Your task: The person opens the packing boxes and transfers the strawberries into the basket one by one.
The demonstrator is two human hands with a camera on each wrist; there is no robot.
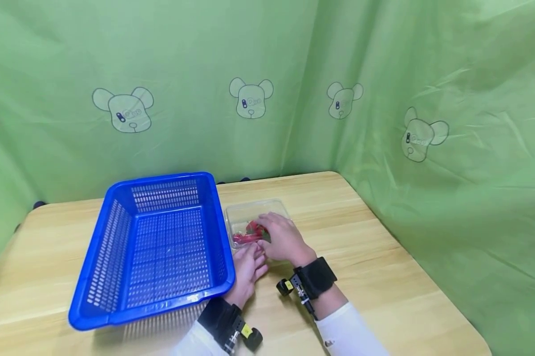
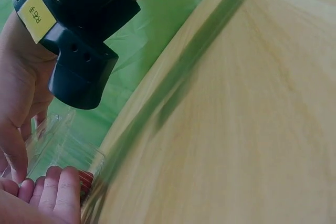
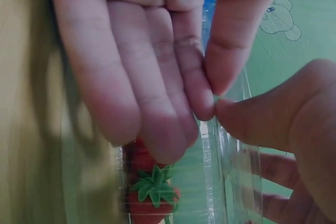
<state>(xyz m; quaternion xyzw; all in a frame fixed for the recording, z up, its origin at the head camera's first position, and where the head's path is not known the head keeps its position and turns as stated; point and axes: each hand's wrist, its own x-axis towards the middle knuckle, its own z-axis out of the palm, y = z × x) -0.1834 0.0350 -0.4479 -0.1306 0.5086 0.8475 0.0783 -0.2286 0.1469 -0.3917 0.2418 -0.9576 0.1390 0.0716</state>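
A clear plastic box (image 1: 236, 211) with red strawberries (image 1: 246, 238) in it rests on the table. One strawberry (image 3: 152, 211) shows its green leaf cap through the clear wall in the right wrist view. With its thumb in front and its fingers behind, my right hand (image 1: 283, 239) grips the lid (image 3: 239, 182) over the box. At the box's near edge, the thumb and index finger of my left hand (image 1: 246, 272) pinch the rim right beside the right thumb tip. The other left fingers lie along the front wall, partly covering the strawberries.
A large blue plastic basket (image 1: 223, 247) with slotted walls stands close left of the box and the left hand. The wooden table (image 1: 383, 277) ends at a green curtain (image 1: 285, 49) behind and to the right.
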